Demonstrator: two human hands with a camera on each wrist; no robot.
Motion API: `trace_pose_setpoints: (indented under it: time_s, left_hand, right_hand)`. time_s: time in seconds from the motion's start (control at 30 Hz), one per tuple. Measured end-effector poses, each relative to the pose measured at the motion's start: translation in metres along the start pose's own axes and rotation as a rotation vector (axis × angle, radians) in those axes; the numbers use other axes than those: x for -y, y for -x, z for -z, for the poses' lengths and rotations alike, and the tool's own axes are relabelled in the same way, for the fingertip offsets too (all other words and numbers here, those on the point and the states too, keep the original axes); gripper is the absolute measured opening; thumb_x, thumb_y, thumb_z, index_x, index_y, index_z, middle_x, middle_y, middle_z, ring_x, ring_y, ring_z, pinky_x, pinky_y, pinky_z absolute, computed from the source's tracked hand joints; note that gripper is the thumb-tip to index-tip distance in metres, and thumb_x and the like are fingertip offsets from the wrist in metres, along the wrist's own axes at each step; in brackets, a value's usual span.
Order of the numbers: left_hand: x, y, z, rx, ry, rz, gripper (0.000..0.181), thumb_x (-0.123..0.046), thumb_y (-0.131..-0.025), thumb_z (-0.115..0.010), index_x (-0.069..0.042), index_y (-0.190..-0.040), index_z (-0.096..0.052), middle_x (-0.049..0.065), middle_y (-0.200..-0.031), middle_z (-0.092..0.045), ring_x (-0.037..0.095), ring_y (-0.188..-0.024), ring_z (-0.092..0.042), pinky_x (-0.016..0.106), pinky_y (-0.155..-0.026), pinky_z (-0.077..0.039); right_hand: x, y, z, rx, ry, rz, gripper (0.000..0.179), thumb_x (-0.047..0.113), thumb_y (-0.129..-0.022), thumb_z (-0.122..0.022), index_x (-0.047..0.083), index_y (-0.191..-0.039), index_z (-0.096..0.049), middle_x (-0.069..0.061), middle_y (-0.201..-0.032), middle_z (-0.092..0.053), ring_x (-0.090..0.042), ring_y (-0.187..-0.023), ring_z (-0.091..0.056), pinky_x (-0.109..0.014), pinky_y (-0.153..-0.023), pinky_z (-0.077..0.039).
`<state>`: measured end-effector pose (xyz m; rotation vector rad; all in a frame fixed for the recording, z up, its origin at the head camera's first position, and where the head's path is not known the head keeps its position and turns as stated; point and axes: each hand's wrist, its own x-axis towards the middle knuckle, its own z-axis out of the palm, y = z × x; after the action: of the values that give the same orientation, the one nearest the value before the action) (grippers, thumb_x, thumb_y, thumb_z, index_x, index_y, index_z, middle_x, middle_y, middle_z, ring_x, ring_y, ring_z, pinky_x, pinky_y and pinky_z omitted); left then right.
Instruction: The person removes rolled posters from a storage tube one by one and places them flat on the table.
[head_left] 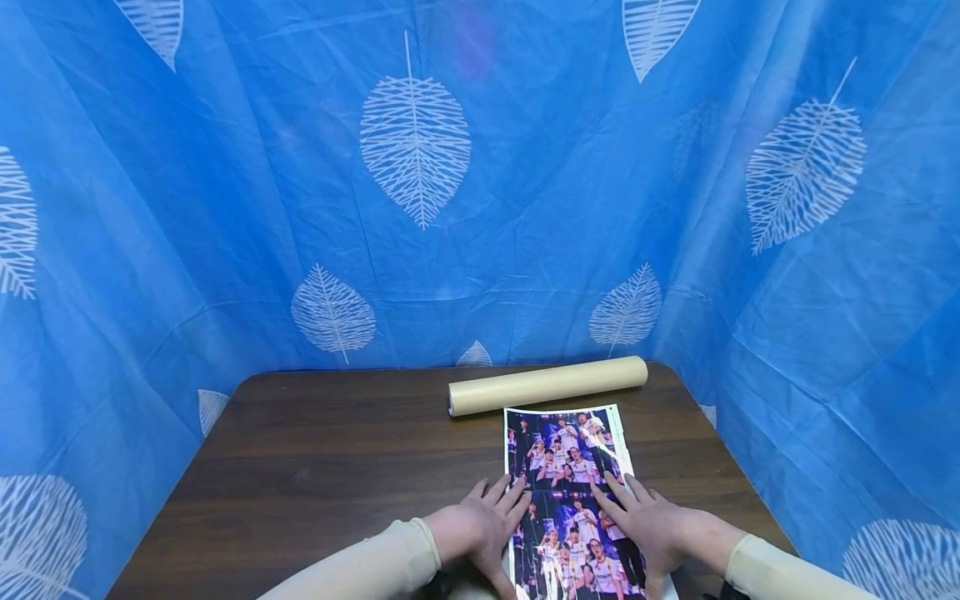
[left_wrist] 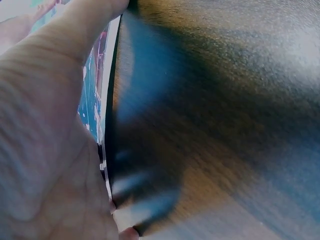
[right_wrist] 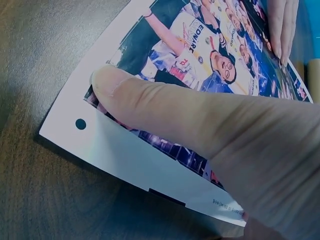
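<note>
A glossy printed photo sheet [head_left: 570,487] with white borders lies on the wooden table, showing two similar group pictures, one above the other. My left hand [head_left: 487,521] rests with spread, straight fingers along its left edge. On the opposite edge, my right hand [head_left: 651,525] presses down with fingers extended. In the right wrist view, the thumb [right_wrist: 150,100] lies across the print near a white corner marked with a black dot. The left wrist view shows the palm [left_wrist: 45,135] beside the sheet's edge [left_wrist: 107,100], which stands slightly off the wood there.
A cream-coloured paper roll [head_left: 547,387] lies at the table's back, just beyond the sheet's far end. Dark wooden tabletop [head_left: 322,467] extends to the left. Blue curtains [head_left: 510,183] with white leaf prints surround the table at the back and both sides.
</note>
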<state>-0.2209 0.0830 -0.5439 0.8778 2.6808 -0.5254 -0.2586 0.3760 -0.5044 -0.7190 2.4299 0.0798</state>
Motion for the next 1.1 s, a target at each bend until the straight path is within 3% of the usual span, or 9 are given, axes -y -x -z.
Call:
trace_pose_setpoints:
  time_s: [0.47,0.67,0.8,0.97,1.1]
  left_hand:
    - [0.0,0.003,0.006,0.013,-0.01,-0.009,0.14,-0.103,-0.056,-0.051,-0.028,-0.166,-0.007,-0.004,-0.172,-0.004,0.019,-0.156,-0.008,0.047,-0.122,-0.023]
    - [0.004,0.008,0.014,0.03,0.02,-0.007,0.136,-0.102,-0.059,-0.051,-0.028,-0.166,-0.01,-0.006,-0.171,-0.007,0.019,-0.156,-0.011,0.044,-0.122,-0.023]
    - [0.008,0.009,0.022,0.037,0.067,-0.01,0.122,-0.096,-0.07,-0.051,-0.029,-0.165,-0.016,-0.007,-0.171,-0.012,0.017,-0.155,-0.014,0.044,-0.121,-0.026]
    - [0.014,-0.003,0.013,-0.067,0.095,-0.045,0.087,-0.077,-0.09,-0.051,-0.029,-0.16,-0.033,-0.006,-0.165,-0.029,0.016,-0.148,-0.031,0.04,-0.114,-0.036]
    - [0.023,-0.017,0.006,-0.208,0.084,-0.079,0.058,-0.059,-0.098,-0.056,-0.03,-0.147,-0.05,-0.007,-0.149,-0.048,0.014,-0.132,-0.047,0.035,-0.102,-0.046]
  right_hand:
    - [-0.005,0.001,0.004,0.007,0.021,0.023,0.145,0.052,-0.049,-0.098,0.022,-0.165,-0.017,-0.013,-0.169,-0.01,-0.045,-0.152,-0.015,-0.065,-0.112,-0.033]
    - [-0.014,-0.004,0.013,-0.044,-0.038,0.058,0.126,0.039,-0.056,-0.101,0.026,-0.161,-0.032,-0.01,-0.164,-0.026,-0.04,-0.146,-0.028,-0.063,-0.11,-0.037]
    - [-0.024,-0.009,0.015,-0.14,-0.136,0.115,0.098,0.021,-0.068,-0.097,0.026,-0.152,-0.047,-0.008,-0.152,-0.039,-0.035,-0.135,-0.04,-0.058,-0.099,-0.046]
    - [-0.04,-0.02,0.018,-0.222,-0.281,0.134,0.063,0.002,-0.08,-0.084,0.028,-0.133,-0.061,-0.002,-0.136,-0.047,-0.029,-0.119,-0.048,-0.05,-0.086,-0.052]
    - [-0.05,-0.034,0.024,-0.253,-0.374,0.11,0.057,0.0,-0.08,-0.083,0.023,-0.128,-0.063,-0.007,-0.134,-0.047,-0.032,-0.12,-0.05,-0.054,-0.093,-0.049]
